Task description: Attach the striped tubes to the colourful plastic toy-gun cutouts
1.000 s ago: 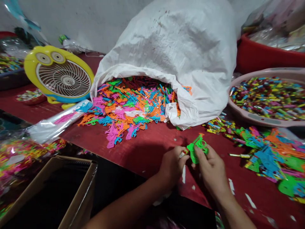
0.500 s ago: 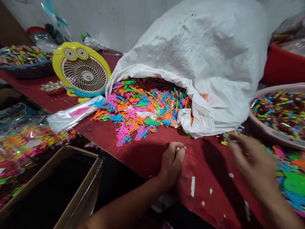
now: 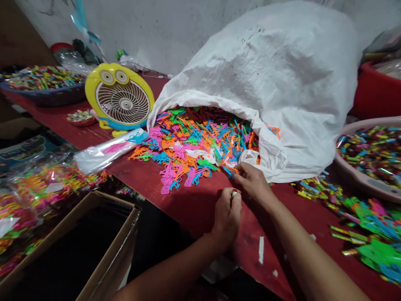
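My left hand (image 3: pixel 227 215) is closed in a fist above the red table, and a small pale end with a bit of red shows at the top of it; the rest is hidden by the fingers. Just beyond it, my right hand (image 3: pixel 254 180) has its fingertips pinched at the front edge of a pile of flat plastic toy pieces (image 3: pixel 188 142) in orange, pink, blue and green. An orange and blue plastic piece (image 3: pixel 231 170) is at those fingertips. The pile spills from the mouth of a large white sack (image 3: pixel 282 83) lying on its side.
A yellow fan (image 3: pixel 125 102) stands left of the sack, with clear plastic bags (image 3: pixel 106 152) before it. At right are a pink basin (image 3: pixel 369 125) of small wrapped sticks and loose green and blue pieces (image 3: pixel 376 253). A cardboard box (image 3: pixel 134 225) is below the table edge at lower left.
My right hand has moved left, from the small wrapped sticks near the pink basin to the front of the toy pile. My left hand stays closed in nearly the same place. The view has shifted slightly.
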`<state>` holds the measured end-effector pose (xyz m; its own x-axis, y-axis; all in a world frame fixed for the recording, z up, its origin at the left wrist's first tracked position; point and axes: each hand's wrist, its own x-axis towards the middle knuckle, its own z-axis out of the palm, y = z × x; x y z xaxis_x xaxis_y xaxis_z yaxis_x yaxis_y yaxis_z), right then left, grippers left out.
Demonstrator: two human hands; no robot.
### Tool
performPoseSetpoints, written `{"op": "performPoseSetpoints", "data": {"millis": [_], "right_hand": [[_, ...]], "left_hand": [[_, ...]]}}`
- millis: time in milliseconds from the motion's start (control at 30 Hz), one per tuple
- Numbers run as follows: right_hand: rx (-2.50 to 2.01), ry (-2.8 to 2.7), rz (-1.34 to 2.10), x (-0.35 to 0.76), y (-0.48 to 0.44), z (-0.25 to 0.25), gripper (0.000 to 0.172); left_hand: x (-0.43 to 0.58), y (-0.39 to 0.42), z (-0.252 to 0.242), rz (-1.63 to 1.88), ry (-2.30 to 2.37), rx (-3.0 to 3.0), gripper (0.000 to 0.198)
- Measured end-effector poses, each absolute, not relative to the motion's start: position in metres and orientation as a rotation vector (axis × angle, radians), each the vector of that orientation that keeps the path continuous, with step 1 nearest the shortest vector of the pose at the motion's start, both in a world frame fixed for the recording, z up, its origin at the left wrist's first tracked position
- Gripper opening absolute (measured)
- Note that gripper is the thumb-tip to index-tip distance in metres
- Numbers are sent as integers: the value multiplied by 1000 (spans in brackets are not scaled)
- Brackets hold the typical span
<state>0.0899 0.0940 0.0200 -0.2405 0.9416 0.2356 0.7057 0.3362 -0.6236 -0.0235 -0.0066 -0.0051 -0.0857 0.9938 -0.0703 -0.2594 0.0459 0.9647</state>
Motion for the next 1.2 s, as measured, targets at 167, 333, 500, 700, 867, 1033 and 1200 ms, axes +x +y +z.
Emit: {"op": "performPoseSetpoints", "data": {"millis": [167,333,500,700,867,1033,1200], "right_hand": [[-1450,-1698,802,120,45,22,28],[-1438,-1181,1220,138,-2,25,37],[-1442,-1175,1428,155,-24,25,44],[-1530,-1297,1401,186,-32,32,47],[-1489,-1095,1357,186,-42,25,47],[-1446,-1085,1283,165,-50,15,45],[-1467,-1145,1286,165,-60,20,46]], "left_hand": [[-23,-7,-10,1432,1058,887,21],[-19,-9,-10,1394,1011,866,21],[-14,-7,-2,1299,980,919,27],[-13,-5,1,1279,1068,968,27],[-1,-13,-1,1199,926,921,26],[11,-16,-3,1157,792,790,21],[8,-14,0,1155,805,745,21]]}}
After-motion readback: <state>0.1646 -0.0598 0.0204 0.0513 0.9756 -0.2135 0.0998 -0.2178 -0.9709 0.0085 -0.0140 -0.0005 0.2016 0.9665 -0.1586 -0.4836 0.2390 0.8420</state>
